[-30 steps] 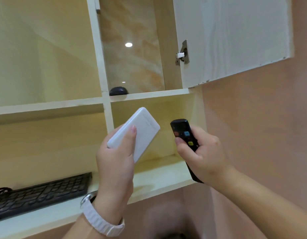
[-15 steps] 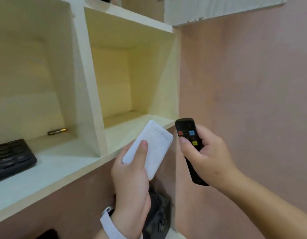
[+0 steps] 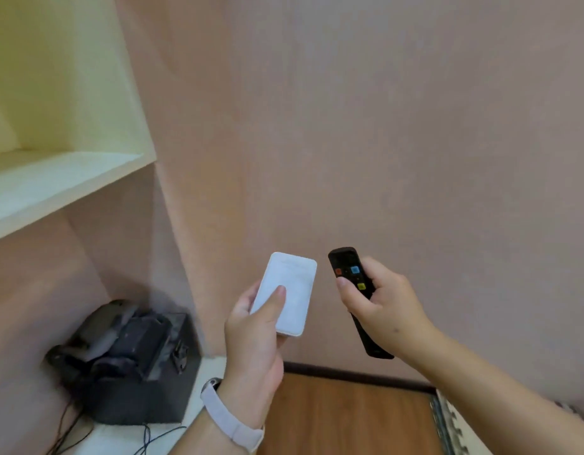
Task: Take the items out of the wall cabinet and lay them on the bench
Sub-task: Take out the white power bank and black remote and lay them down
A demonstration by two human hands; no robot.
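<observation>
While carried clear of cabinet: left hand [image 3: 251, 336] wraps smooth, rigid, likely slippery white power bank [image 3: 289, 290] lower half; right hand [image 3: 379, 307] clamps light, stiff black remote [image 3: 356, 290] mid-body, buttons above thumb.

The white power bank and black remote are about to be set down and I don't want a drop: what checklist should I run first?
1. Left hand grip on white power bank: ok, thumb on top.
2. Right hand grip on black remote: ok, fingers wrapped.
3. Both items out of the cabinet: ok.
4. Free bench space: cannot tell, only a white strip beside the black machine shows.
5. Cables out of the way: not ok.
</observation>
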